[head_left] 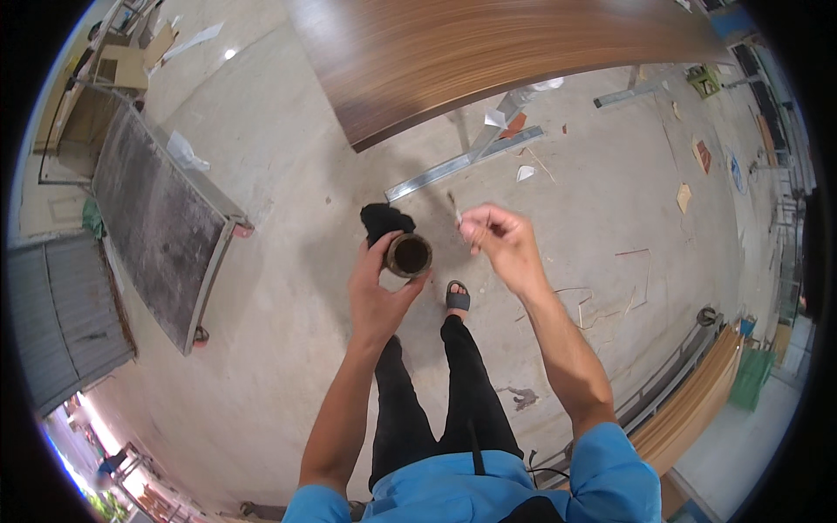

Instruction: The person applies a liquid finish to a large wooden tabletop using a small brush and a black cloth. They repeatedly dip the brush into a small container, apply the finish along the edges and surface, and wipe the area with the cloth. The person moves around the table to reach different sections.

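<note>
My left hand (373,295) is wrapped round a small open jar (410,254) with a brownish rim and a dark inside. A bunched black cloth (384,220) sits at that hand's fingertips, against the far side of the jar; whether the fingers grip it too I cannot tell. To the right of the jar, my right hand (507,244) is closed in a pinch on a thin small brush (454,209), its dark tip pointing up and away. The brush is apart from the jar, and both hands are held above the floor.
Ahead stands a wood-grain tabletop (506,52) on metal legs, one foot bar (462,164) reaching toward me. A dark flat platform cart (161,218) is at left. Wooden strips (689,405) lie stacked at right. Paper scraps (525,173) and thin strips litter the concrete floor.
</note>
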